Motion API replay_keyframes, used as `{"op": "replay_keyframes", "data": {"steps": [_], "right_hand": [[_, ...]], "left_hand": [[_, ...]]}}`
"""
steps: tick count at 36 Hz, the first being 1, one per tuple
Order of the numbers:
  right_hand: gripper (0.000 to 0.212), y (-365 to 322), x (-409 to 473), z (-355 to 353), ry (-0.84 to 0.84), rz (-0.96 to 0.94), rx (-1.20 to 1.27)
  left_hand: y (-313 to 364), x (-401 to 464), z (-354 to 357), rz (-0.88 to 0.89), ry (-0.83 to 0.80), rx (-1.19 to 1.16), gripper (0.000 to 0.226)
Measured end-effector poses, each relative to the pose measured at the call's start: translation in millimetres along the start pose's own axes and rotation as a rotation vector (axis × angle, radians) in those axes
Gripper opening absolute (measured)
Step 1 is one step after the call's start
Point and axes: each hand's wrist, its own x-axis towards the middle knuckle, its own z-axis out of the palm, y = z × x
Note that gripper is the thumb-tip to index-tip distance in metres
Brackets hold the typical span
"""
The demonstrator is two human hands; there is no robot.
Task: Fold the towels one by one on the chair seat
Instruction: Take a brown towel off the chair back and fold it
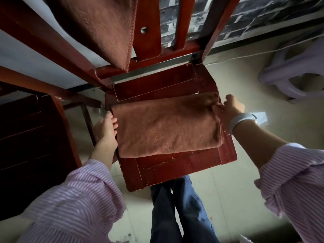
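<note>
Two hands are gripping a folded brown towel [166,125] lying across the red chair seat [175,165]: the left hand [106,128] is pinching its left edge, the right hand [228,109] its right edge. Another brown towel [105,27] is hanging over the chair back [149,32].

Both hands [107,127] [228,107] outstretched, fingers curled

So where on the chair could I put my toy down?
Bare wood shows on the chair seat in front of the folded towel, and behind it, below the backrest slats. The middle is crowded: left hand and right hand hold the towel's ends.
</note>
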Motion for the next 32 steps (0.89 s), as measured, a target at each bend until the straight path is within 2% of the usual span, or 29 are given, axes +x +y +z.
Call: {"op": "replay_keyframes", "data": {"steps": [2,4,7,10,15,23,25,28,31,32], "right_hand": [[0.021,1.1,-5.2,-2.5,0.093,-0.018,-0.047],[0.019,12.5,-10.0,-1.7,0.161,-0.051,-0.129],[0.03,34.1,-22.1,-1.6,0.14,-0.095,-0.266],[0.026,56.3,-33.4,-4.1,0.114,-0.135,-0.348],[0.026,92.1,-43.2,-13.0,0.122,-0.083,-0.386],[0.024,115.9,-57.2,-25.3,0.048,-0.089,-0.302],[0.012,117.5,-54.9,-25.8,0.024,-0.062,-0.257],[0.002,116.2,-52.1,-27.6,0.075,-0.029,-0.162],[0.019,121.9,-51.5,-35.0,0.168,0.114,-0.037],[0.018,126.0,-50.6,-38.8,0.194,0.135,-0.028]], "left_hand": [[-10.5,-3.4,-1.5,0.111,0.106,0.114,0.03],[-21.3,-10.3,-2.3,0.129,0.103,0.162,0.034],[-36.5,-22.9,-4.7,0.132,0.109,0.254,0.037],[-54.9,-33.3,-10.0,0.142,0.132,0.295,0.033],[-79.7,-47.6,-27.9,0.135,0.099,0.331,0.024],[-88.4,-49.4,-49.0,0.116,-0.037,0.269,0.024],[-88.5,-44.4,-50.4,0.091,-0.061,0.228,0.025],[-89.3,-34.7,-51.9,0.07,-0.05,0.175,0.025],[-89.8,-32.5,-51.9,0.097,0.002,0.202,0.026],[-90.8,-31.6,-52.7,0.126,0.025,0.245,0.026]]}}
